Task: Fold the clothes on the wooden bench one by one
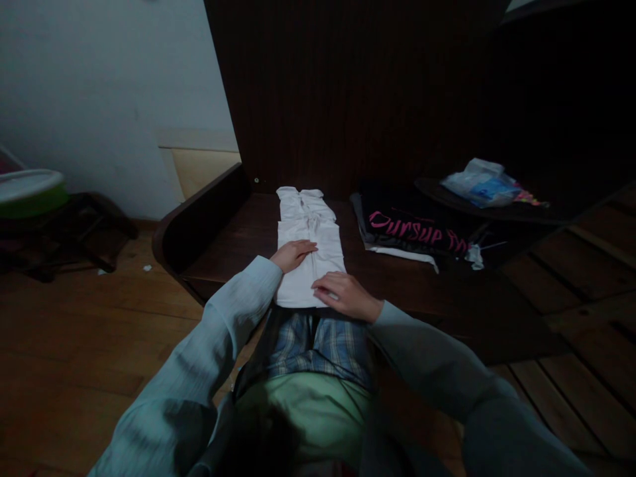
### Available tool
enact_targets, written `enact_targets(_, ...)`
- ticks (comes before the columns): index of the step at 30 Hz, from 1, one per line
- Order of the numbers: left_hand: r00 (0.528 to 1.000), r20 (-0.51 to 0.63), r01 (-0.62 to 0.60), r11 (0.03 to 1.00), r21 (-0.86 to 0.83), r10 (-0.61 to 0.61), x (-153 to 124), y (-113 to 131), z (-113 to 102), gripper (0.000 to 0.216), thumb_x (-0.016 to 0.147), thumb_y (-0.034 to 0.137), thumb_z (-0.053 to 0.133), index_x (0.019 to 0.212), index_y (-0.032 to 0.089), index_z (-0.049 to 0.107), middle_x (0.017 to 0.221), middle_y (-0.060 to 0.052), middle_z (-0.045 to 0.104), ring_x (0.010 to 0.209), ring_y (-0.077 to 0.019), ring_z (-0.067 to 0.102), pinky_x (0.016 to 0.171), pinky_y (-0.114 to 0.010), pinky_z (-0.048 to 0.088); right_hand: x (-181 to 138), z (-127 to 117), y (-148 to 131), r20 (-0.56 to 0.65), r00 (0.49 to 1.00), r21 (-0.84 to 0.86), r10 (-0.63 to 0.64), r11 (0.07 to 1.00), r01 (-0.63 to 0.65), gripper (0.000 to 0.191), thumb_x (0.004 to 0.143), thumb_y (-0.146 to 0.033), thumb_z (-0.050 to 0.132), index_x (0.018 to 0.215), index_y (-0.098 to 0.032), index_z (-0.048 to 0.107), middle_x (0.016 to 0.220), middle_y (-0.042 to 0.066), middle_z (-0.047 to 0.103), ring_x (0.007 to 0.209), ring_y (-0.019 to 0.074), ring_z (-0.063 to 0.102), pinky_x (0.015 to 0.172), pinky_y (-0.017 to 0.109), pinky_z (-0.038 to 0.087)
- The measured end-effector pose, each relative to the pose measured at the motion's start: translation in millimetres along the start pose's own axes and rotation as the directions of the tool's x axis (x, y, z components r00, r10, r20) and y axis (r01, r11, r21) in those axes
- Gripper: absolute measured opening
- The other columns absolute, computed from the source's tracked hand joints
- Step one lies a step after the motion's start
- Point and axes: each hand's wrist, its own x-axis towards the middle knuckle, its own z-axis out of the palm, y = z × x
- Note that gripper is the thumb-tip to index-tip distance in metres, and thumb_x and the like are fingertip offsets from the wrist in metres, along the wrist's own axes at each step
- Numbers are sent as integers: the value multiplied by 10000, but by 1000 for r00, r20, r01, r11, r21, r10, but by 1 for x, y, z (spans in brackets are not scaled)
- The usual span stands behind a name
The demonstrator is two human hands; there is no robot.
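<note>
A white garment, folded into a long narrow strip, lies on a dark wooden surface in front of me. My left hand rests flat on its left side, fingers stretched out. My right hand lies on its near right corner, fingers slightly curled and pressing on the cloth. Both arms wear pale long sleeves.
A folded black shirt with pink lettering lies to the right, and a plastic bag sits on a dark round tray behind it. A dark wooden panel rises at the back. A green and white tub stands far left on a low stool.
</note>
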Motion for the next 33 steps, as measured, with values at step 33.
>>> enact_targets(33, 1000, 29, -12, 957, 289, 4, -116, 71, -27, 552, 747, 419, 571, 1226, 166, 470, 1155, -146, 545, 1086, -265, 477, 903, -399, 404, -64, -10, 26, 249, 949, -278, 192, 953, -120, 610, 767, -204, 544, 1334, -187, 320, 1402, 139, 316, 1298, 230, 274, 1029, 479, 261)
